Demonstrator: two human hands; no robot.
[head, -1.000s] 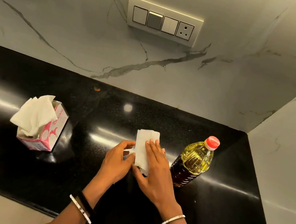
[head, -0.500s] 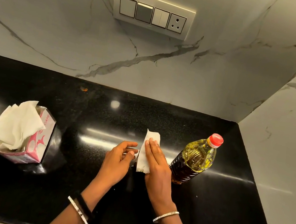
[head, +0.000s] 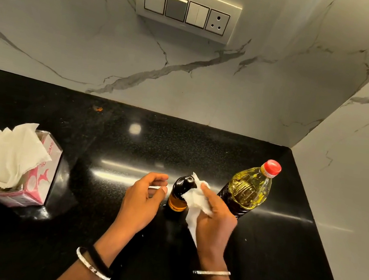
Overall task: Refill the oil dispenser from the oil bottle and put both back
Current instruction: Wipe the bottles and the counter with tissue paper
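Dispenser (head: 178, 195) stands upright just left of the bottle (head: 246, 192); it looks small, glassy and probably oil-slick, so I judge it light, slippery and breakable, best held round its amber belly rather than by the dark spout. My right hand (head: 216, 226) pinches a tissue (head: 193, 200) against its top, while my left hand (head: 142, 201) hovers further left of the bottle, fingers loosely curled, gripping nothing I can see. Capped and well filled, the bottle should feel heavy and squashy, so I would grasp it mid-body.

The left hand (head: 143, 199) is held loosely curled at seven o'clock; a tissue (head: 195, 204) is gripped by the right hand (head: 215, 221) at five o'clock.
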